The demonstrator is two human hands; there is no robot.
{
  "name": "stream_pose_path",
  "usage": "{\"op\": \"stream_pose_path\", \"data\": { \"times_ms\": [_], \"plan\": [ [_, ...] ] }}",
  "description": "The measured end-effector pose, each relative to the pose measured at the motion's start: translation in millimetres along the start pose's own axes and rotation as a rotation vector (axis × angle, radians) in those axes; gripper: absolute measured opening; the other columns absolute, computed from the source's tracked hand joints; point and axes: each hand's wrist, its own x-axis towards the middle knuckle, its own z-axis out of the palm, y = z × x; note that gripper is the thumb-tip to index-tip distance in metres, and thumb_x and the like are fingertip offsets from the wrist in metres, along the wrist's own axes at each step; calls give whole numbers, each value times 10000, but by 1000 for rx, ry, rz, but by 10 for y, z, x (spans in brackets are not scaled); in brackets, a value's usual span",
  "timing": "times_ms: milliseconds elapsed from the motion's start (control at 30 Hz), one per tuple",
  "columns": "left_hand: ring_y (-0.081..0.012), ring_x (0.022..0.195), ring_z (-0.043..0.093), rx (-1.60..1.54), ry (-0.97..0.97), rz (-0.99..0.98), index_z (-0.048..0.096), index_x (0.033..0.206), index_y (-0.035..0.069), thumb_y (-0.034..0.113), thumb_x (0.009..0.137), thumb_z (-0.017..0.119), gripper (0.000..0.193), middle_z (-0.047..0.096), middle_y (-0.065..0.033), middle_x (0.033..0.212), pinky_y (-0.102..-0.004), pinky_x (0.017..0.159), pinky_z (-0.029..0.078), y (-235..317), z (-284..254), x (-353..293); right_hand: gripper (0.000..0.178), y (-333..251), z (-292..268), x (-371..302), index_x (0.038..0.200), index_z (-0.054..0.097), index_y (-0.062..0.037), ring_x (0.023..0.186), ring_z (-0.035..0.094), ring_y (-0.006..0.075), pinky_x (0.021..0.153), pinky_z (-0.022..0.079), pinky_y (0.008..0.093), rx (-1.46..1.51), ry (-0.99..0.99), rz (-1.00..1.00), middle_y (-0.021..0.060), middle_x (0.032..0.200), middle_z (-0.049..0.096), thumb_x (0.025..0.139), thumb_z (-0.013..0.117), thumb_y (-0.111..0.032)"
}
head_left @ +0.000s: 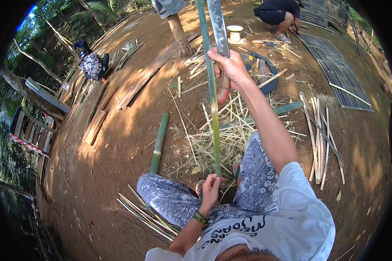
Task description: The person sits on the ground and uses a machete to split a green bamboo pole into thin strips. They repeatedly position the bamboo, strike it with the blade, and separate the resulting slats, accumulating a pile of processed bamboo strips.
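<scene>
A long green bamboo strip [216, 139] runs away from my lap to the far edge of the view. My left hand [210, 191] pinches its near end, close to my knees. Farther out, my right hand [232, 68] is closed round a machete [218, 28], its broad grey blade pointing away from me and its brown-red handle showing below my fingers. The blade lies right beside the strip, and my right thumb reaches toward the strip; whether the edge touches it I cannot tell. Thin pale shavings [196, 143] are heaped on the ground beneath.
A green bamboo piece [159, 143] lies left of the shavings. Split strips [321, 143] are piled at right, with more [148, 217] beside my left knee. A slatted bamboo panel [339, 74] and a crouching person [278, 15] are at far right. Another person [92, 65] is at far left.
</scene>
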Motion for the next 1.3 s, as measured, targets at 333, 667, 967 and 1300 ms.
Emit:
{"op": "stream_pose_path", "data": {
  "times_ms": [333, 667, 967, 1300],
  "plan": [
    [-189, 1134, 611, 306, 231, 645, 556, 1330, -11, 164, 1021, 561, 355, 664, -122, 1180, -334, 988, 485, 2847, -342, 1520, 292, 100, 594, -449, 1037, 651, 15, 507, 540, 73, 437, 430, 247, 52, -130, -30, 10, 722, 619, 901, 762, -219],
    [-127, 1049, 616, 218, 128, 900, 595, 1323, 6, 320, 1038, 565, 426, 680, -72, 1094, -292, 918, 490, 4741, -217, 1864, 306, 92, 1014, -1003, 1045, 661, 54, 506, 555, 68, 461, 436, 244, -116, -270, -56, 14, 646, 607, 919, 742, -214],
    [-138, 864, 664, 134, 149, 1007, 606, 1213, 11, 254, 1054, 535, 300, 680, -67, 956, -279, 801, 551, 4747, -270, 1509, 348, -16, 1152, -1193, 1244, 654, 12, 513, 530, 42, 453, 419, 221, -95, -184, -123, 32, 889, 721, 1002, 624, -236],
    [-108, 786, 472, -24, -3, 949, 543, 1195, 14, 218, 1081, 420, 264, 523, -29, 850, -273, 728, 404, 3806, -386, 1355, 458, -519, 1211, -1553, 1337, 595, -1, 497, 462, 38, 466, 356, 223, -147, -308, -217, -14, 591, 534, 1066, 483, -353]
  ]
}}
